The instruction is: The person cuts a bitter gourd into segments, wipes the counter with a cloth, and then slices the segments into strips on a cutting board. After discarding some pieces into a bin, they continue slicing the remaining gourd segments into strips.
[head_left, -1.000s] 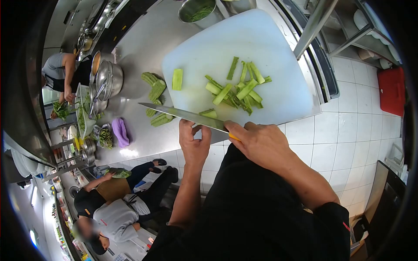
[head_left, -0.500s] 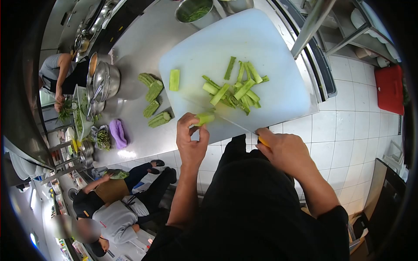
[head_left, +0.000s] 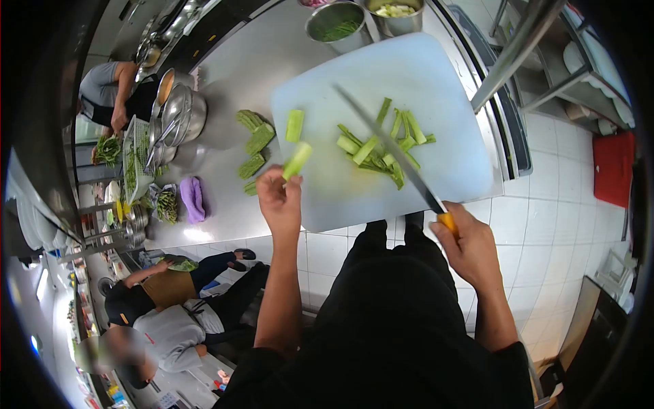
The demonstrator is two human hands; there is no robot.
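My left hand [head_left: 280, 199] pinches a pale green gourd piece [head_left: 298, 160] between thumb and fingers, above the left edge of the white cutting board [head_left: 449, 82]. My right hand [head_left: 470, 249] is closed round the yellow handle of a long knife [head_left: 398, 151]. Its blade points up and left over a loose pile of cut green strips [head_left: 368, 148], and the tip is over bare board. Another flat gourd piece [head_left: 294, 125] lies on the board near its left edge. Beside the board, on the steel counter, are several ridged green gourd chunks [head_left: 259, 138], one partly hidden by my left hand.
Metal pots with chopped green vegetable [head_left: 338, 27] and pale pieces [head_left: 395, 10] stand beyond the board. A purple cloth [head_left: 193, 200], stacked metal bowls [head_left: 184, 116] and a white basket [head_left: 138, 153] are at left. Other people [head_left: 163, 334] work nearby. A red box [head_left: 611, 167] is at right.
My left hand has lifted the gourd piece and moved left, away from the blade. The knife has swung up over the strips, its tip further forward. The view has shifted slightly.
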